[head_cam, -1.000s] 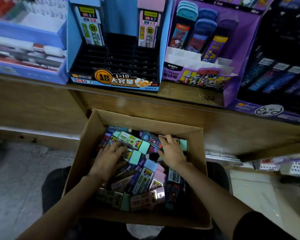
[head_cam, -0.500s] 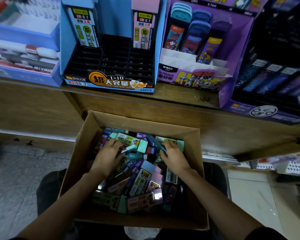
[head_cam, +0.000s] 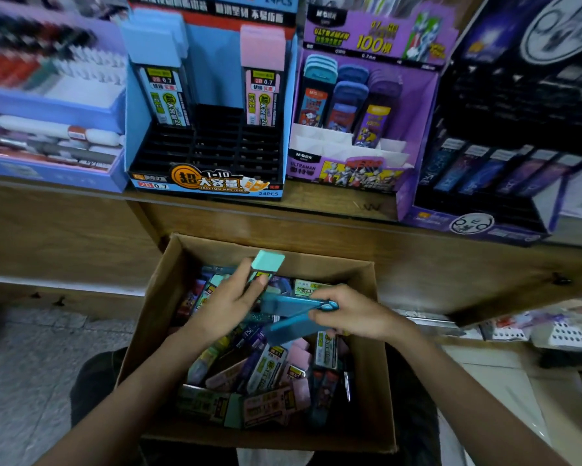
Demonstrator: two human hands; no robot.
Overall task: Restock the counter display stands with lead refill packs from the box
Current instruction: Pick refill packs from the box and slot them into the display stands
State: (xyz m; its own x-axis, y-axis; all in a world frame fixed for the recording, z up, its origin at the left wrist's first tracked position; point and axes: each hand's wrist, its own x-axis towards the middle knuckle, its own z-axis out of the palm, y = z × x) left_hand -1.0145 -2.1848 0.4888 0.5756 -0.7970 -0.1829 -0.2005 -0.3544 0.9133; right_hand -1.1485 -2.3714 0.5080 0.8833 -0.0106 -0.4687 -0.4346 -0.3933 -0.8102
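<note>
A cardboard box (head_cam: 155,314) sits on my lap, filled with several lead refill packs (head_cam: 269,368). My left hand (head_cam: 229,301) grips a teal-capped pack (head_cam: 266,264) lifted above the pile. My right hand (head_cam: 353,314) pinches two flat blue packs (head_cam: 289,314) that point left over the box. On the counter stands the blue display stand (head_cam: 208,183), with a blue-capped pack (head_cam: 161,92) in its left column, a pink-capped pack (head_cam: 261,92) in its right column and the black slots in front bare. The purple display stand (head_cam: 414,136) beside it holds blue and purple packs.
A wooden counter edge (head_cam: 282,210) runs above the box. A dark display stand (head_cam: 504,183) with dark packs stands at the right. A lilac tray of pens (head_cam: 47,139) is at the left. Grey floor lies to the lower left, white baskets at the far right.
Both hands have come up out of the pile. The left now holds a teal-capped pack raised above the box, and the right has drawn out two blue packs. The view has tilted up.
</note>
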